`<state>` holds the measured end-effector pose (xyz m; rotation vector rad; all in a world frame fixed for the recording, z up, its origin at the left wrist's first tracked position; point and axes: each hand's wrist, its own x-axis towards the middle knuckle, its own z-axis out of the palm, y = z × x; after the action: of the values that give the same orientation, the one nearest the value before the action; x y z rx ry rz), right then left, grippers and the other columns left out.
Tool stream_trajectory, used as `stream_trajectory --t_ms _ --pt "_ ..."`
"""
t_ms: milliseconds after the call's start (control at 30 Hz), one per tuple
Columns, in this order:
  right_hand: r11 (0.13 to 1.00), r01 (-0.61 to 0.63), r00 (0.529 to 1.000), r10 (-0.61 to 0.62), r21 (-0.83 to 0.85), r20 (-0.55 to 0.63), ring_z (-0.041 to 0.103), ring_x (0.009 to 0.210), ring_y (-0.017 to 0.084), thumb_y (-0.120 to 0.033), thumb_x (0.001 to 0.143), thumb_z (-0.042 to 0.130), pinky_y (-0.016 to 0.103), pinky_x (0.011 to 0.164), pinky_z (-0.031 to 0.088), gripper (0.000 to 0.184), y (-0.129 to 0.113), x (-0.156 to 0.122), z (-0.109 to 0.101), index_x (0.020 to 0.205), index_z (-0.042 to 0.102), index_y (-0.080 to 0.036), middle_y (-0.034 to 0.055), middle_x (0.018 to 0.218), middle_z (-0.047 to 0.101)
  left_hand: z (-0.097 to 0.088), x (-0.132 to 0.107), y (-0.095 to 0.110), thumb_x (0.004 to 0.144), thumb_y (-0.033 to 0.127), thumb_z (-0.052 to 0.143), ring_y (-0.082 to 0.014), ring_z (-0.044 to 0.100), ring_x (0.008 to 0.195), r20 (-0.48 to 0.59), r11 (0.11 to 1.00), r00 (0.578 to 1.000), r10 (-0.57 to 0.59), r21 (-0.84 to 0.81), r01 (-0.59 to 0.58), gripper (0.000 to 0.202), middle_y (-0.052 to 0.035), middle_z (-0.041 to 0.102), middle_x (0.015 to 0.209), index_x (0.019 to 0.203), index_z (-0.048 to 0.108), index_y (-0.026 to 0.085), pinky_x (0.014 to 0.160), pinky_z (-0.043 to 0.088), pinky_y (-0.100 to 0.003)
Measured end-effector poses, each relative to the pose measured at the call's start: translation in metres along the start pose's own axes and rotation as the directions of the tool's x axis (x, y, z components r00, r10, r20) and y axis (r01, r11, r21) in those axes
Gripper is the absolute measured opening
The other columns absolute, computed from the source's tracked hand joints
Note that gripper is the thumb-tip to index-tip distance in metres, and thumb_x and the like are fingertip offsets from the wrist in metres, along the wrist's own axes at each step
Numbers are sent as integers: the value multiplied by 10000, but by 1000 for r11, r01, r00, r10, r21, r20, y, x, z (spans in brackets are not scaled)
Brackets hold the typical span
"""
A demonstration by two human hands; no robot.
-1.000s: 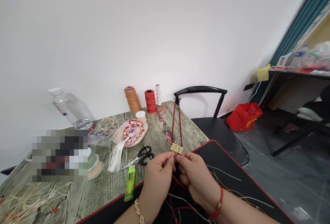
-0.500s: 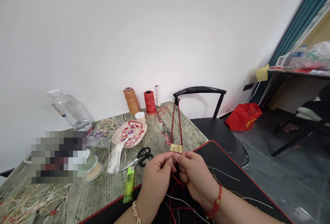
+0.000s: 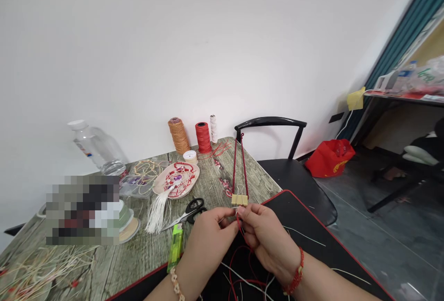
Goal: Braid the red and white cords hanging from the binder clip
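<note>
1. Left hand (image 3: 211, 250), a beaded bracelet (image 3: 176, 285) at the wrist, closes in a tight pinch on the red cord (image 3: 234, 167) just below a gold binder clip (image 3: 239, 199).
2. Right hand (image 3: 267, 241), wearing a red braided bracelet (image 3: 296, 268), pinches the same cord beside it, as loose red and white strands trail onto a red-edged black mat (image 3: 298, 213).
3. The cord rises from the clip in a long, narrow double line above a weathered wood-look table (image 3: 138, 250).
4. Black-handled scissors (image 3: 190, 211) and a green lighter (image 3: 175, 248) lie just left of the hands, near an oval plate (image 3: 192, 176) of red knotwork.
</note>
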<state>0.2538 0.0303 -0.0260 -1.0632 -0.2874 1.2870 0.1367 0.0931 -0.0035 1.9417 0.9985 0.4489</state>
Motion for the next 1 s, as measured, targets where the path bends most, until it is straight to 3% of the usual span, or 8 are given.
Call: stream_trajectory --t_ms 200,300,533,667,733,800,900,1000 --pt "1000 17 999 -18 -17 -27 130 378 11 -410 570 804 213 381 54 420 -2 -1 2 604 440 -202 -140 412 277 3 6 -7 817 342 551 -168 522 655 11 984 1000 23 -178 -21 238 -7 637 683 731 698 176 626 392 -267" --pt "999 24 998 -26 -40 -58 149 380 14 -376 588 791 208 380 65 378 -2 -1 3 628 460 -197 -137 422 292 -1 5 -6 823 286 520 -178 519 693 -9 993 995 100 -61 -100 193 4 571 690 680 614 196 670 406 -283" --pt "996 18 996 -25 -86 -80 153 379 16 -327 613 760 212 381 66 304 -3 -4 4 644 492 -186 -137 428 287 -11 0 5 801 153 478 -244 499 976 -75 961 970 232 174 -216 204 -57 534 1002 619 557 201 892 384 -395" --pt "995 23 996 -31 -100 -84 145 369 16 -328 632 739 217 380 57 298 -2 -2 3 641 472 -196 -138 426 285 -14 -1 6 772 132 496 -264 472 981 -101 926 957 272 299 -232 186 -54 558 1037 622 574 205 879 356 -421" --pt "994 25 996 -34 -107 -80 141 365 16 -335 643 731 217 379 53 305 -2 0 2 642 456 -202 -141 423 278 -16 -2 8 788 176 498 -253 483 915 -107 946 963 247 242 -216 179 -49 577 929 621 556 206 845 363 -403" --pt "993 25 996 -34 -117 -78 137 362 15 -340 652 727 216 378 50 312 -3 0 1 643 446 -206 -143 418 270 -19 -5 13 812 242 487 -229 496 816 -81 990 988 134 50 -130 188 -29 570 789 631 528 211 780 383 -364" --pt "992 19 997 -28 -128 -68 137 357 15 -344 666 720 214 374 50 312 -5 -2 1 645 440 -207 -145 409 266 -28 -12 27 859 330 434 -192 515 700 78 958 997 -10 -286 32 242 1 556 661 654 500 221 695 404 -311" --pt "990 29 999 -31 -137 -16 144 348 12 -352 702 685 211 369 54 294 -9 -5 2 642 440 -200 -129 415 324 -36 -22 36 888 402 423 -168 486 537 199 952 980 18 -302 44 281 54 450 472 670 503 244 586 382 -272"
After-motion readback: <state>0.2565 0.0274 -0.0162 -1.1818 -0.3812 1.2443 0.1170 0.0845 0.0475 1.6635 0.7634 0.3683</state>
